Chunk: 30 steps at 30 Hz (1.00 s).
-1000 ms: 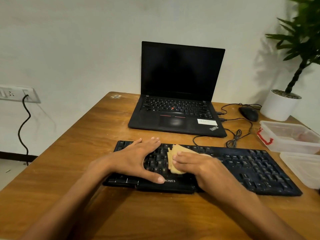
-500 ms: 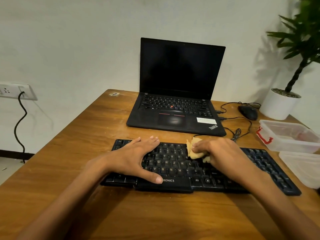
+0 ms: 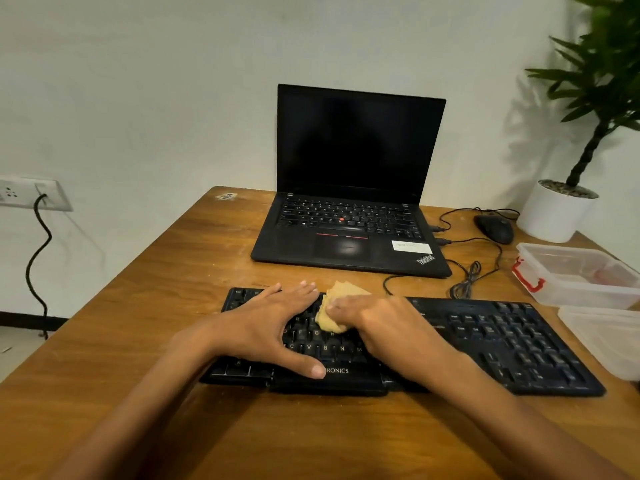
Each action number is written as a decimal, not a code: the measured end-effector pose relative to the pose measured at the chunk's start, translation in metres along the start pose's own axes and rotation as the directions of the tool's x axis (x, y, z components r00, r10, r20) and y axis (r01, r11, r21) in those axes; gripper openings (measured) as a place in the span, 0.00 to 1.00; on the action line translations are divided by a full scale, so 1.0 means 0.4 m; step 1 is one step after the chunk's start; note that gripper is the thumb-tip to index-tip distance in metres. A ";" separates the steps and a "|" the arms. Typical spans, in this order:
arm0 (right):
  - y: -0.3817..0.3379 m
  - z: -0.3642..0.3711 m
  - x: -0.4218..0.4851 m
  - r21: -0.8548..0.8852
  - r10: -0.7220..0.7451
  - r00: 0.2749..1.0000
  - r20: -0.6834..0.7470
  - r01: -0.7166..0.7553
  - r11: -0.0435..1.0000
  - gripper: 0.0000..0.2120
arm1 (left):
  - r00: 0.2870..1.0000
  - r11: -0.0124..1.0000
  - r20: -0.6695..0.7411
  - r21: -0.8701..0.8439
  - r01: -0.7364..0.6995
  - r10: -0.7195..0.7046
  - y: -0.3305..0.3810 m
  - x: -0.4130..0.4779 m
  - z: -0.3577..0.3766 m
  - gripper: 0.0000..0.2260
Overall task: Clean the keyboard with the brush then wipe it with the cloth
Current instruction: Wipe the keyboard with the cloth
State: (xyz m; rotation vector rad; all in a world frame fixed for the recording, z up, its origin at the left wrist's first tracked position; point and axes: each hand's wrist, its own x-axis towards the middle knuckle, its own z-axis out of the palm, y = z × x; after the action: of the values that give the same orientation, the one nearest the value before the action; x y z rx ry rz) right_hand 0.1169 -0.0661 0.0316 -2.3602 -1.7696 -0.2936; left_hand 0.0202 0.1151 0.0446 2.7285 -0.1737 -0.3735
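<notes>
A black keyboard [image 3: 502, 341] lies across the wooden table [image 3: 173, 289] in front of me. My left hand [image 3: 273, 327] rests flat on its left part, fingers spread and thumb at the front edge. My right hand [image 3: 384, 323] presses a bunched yellow cloth [image 3: 337, 306] onto the keys at the middle-left, fingers curled over it. The cloth touches the fingertips of my left hand. No brush is in view.
An open black laptop [image 3: 349, 209] stands behind the keyboard. A black mouse [image 3: 493, 228] and loose cables [image 3: 467, 275] lie to its right. A white plant pot [image 3: 554, 213] stands at the far right corner. Clear plastic boxes [image 3: 581, 271] sit by the keyboard's right end.
My right hand swept the cloth rightward along the keys, then back left to beside my left hand. My left hand stayed in place.
</notes>
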 end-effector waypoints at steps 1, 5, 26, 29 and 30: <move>0.004 0.003 0.006 0.010 0.006 1.000 0.015 -0.006 1.000 0.20 | 1.000 1.000 -0.001 0.006 0.003 -0.003 0.000 0.000 0.000 0.49; 0.043 0.000 0.057 -0.142 0.070 0.997 0.019 -0.067 0.988 0.17 | 1.000 1.000 -0.013 0.003 0.026 -0.026 0.009 -0.007 -0.002 0.46; 0.088 -0.013 -0.027 -0.106 0.228 0.962 -0.154 -0.245 0.964 0.19 | 1.000 1.000 -0.020 -0.002 0.014 -0.014 0.007 -0.006 -0.001 0.50; 0.051 0.010 -0.091 -0.051 0.125 0.983 -0.137 -0.133 0.990 0.23 | 1.000 1.000 -0.010 -0.013 0.025 -0.025 0.009 -0.004 -0.002 0.48; 0.076 0.004 -0.103 -0.057 0.162 0.977 -0.139 -0.172 0.984 0.24 | 1.000 1.000 -0.011 -0.010 0.013 -0.013 0.009 -0.002 -0.002 0.49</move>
State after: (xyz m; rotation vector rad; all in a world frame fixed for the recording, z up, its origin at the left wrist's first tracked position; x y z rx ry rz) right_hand 0.1351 -0.1123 0.0185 -2.4538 -1.5142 -0.4826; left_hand 0.0194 0.1124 0.0469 2.7226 -0.1511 -0.3613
